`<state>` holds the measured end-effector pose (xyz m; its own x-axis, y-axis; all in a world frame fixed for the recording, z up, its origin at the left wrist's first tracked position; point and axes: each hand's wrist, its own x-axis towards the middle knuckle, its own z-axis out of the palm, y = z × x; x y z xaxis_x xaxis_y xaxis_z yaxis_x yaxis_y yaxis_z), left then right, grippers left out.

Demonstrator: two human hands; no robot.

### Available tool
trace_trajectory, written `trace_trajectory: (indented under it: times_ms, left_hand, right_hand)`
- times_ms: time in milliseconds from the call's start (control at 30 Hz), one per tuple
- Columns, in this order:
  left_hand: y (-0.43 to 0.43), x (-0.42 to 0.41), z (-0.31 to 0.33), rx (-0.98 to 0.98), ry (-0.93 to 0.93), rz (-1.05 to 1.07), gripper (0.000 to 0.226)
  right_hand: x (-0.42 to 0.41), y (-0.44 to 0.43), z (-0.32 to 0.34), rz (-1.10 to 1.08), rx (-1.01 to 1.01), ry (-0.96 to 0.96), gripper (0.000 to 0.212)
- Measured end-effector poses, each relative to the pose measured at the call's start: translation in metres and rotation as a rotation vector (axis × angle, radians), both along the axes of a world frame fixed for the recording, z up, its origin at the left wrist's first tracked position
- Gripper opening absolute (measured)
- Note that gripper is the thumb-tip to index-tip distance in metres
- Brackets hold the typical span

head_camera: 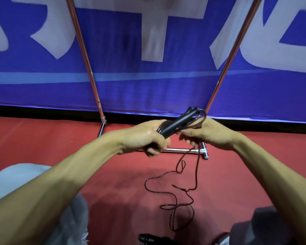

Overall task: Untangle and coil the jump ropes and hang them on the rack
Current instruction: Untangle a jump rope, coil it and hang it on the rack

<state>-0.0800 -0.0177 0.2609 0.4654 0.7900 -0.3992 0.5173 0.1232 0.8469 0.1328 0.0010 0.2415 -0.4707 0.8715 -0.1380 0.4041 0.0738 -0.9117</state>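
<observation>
My left hand (148,137) grips the black handles (177,122) of a jump rope together with a few loops of its thin dark cord. My right hand (203,133) pinches the cord just right of the handles, where a loop curls over the handle tips. The rest of the cord (177,197) hangs down from my hands and lies in loose tangled loops on the red floor. The chrome rack (180,150) stands right behind my hands, with two slanted uprights rising left and right. Another black handle (154,238) lies at the bottom edge.
A blue banner (148,71) with large white characters forms a wall behind the rack. The red floor (42,138) stretches to the left. My knees in light grey trousers (25,177) and a shoe sit at the lower corners.
</observation>
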Motion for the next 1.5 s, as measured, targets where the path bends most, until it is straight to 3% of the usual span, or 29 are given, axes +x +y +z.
trace_trajectory:
  times_ms: [67, 167, 267, 367, 467, 600, 733, 833, 900, 967, 1067, 1167, 1333, 1500]
  left_hand:
    - [0.002, -0.004, -0.002, 0.042, -0.098, 0.039, 0.022]
    - [0.008, -0.010, -0.009, 0.175, -0.101, 0.153, 0.035]
    - [0.011, -0.011, -0.011, 0.453, 0.158, 0.191, 0.031]
    - [0.013, -0.012, -0.013, 0.596, 0.405, 0.319, 0.056]
    - [0.016, -0.010, -0.012, 0.642, 0.469, 0.364, 0.067]
    - [0.016, -0.011, -0.007, 0.625, 0.483, 0.318, 0.079]
    - [0.011, -0.006, -0.008, 0.596, 0.654, 0.048, 0.073]
    - [0.008, -0.005, -0.008, 0.407, 0.461, -0.139, 0.093]
    - [0.002, -0.002, -0.004, 0.351, 0.330, -0.242, 0.084]
    - [-0.006, 0.002, -0.004, 0.419, 0.348, -0.290, 0.064]
    - [-0.014, 0.007, -0.009, 0.521, 0.369, -0.312, 0.040]
    - [-0.012, 0.003, -0.010, 0.474, 0.299, -0.319, 0.015]
    - [-0.008, -0.004, -0.004, 0.295, 0.119, -0.324, 0.039]
    - [-0.002, -0.010, 0.001, 0.314, -0.054, -0.273, 0.060]
  right_hand:
    - [-0.006, -0.003, -0.005, 0.040, -0.072, -0.105, 0.020]
    - [-0.021, -0.011, -0.018, 0.145, -0.132, -0.253, 0.012]
    - [-0.040, -0.019, -0.019, 0.133, -0.162, -0.251, 0.017]
    - [-0.052, -0.026, -0.007, 0.151, 0.059, -0.402, 0.014]
    - [-0.055, -0.035, 0.011, 0.210, 0.350, -0.625, 0.014]
    - [-0.052, -0.037, 0.024, 0.187, 0.603, -0.577, 0.019]
    - [-0.042, -0.028, 0.032, 0.102, 0.807, -0.543, 0.014]
    - [-0.032, -0.021, 0.042, 0.029, 0.851, -0.496, 0.024]
    - [-0.027, -0.023, 0.047, -0.080, 0.757, -0.417, 0.032]
    - [-0.021, -0.024, 0.046, -0.110, 0.566, -0.334, 0.037]
    - [-0.015, -0.022, 0.036, 0.015, 0.308, -0.320, 0.045]
    - [-0.008, -0.017, 0.028, 0.059, 0.149, -0.197, 0.038]
    - [0.004, -0.010, 0.011, -0.054, 0.007, 0.092, 0.024]
    - [-0.001, -0.007, 0.005, -0.104, -0.248, 0.388, 0.050]
